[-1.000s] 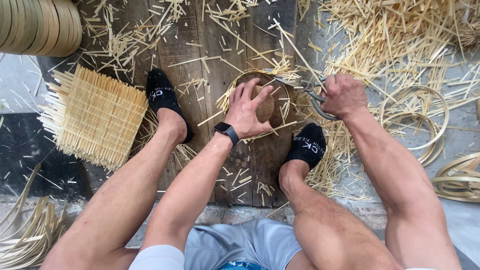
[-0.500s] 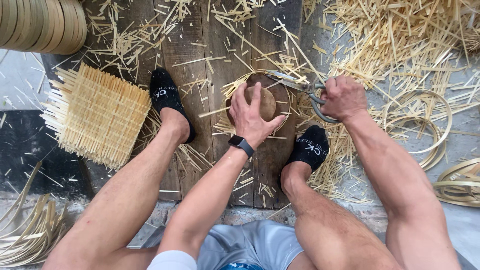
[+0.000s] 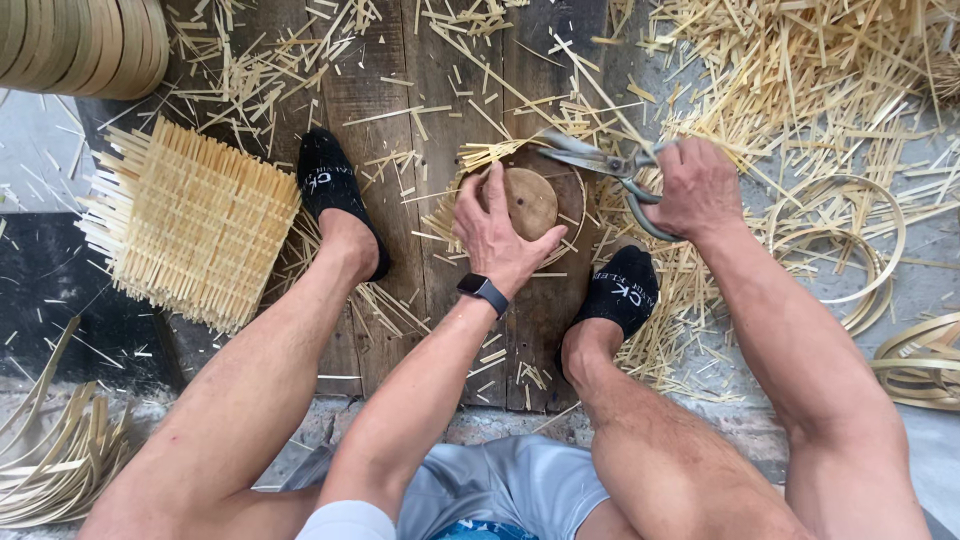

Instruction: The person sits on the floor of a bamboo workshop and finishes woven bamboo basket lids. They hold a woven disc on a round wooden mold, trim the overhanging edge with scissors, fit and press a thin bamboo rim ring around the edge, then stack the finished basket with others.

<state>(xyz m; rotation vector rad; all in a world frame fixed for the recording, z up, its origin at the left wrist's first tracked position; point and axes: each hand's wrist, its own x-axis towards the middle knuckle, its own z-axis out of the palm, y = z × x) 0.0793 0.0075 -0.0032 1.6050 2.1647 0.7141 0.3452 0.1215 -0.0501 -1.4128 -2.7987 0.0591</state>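
Note:
I sit over a dark wooden board (image 3: 440, 330) with my feet in black socks on it. My left hand (image 3: 497, 232) presses down on a round wooden disc (image 3: 532, 200) that lies on a small woven bamboo piece with a thin hoop around it. Bamboo strip ends (image 3: 487, 153) stick out past the disc at the upper left. My right hand (image 3: 697, 187) grips grey metal shears (image 3: 598, 160); their blades point left and reach the disc's upper right edge.
A square woven bamboo mat (image 3: 190, 222) lies left of my left foot. Stacked bamboo hoops (image 3: 85, 45) sit at the top left. Loose hoops (image 3: 860, 250) lie at the right. Cut bamboo slivers (image 3: 800, 80) cover the floor, and long strips (image 3: 50, 460) lie at the bottom left.
My left hand has turned on the disc, so the woven piece has rotated under it. The shears have shifted slightly along the rim's upper right.

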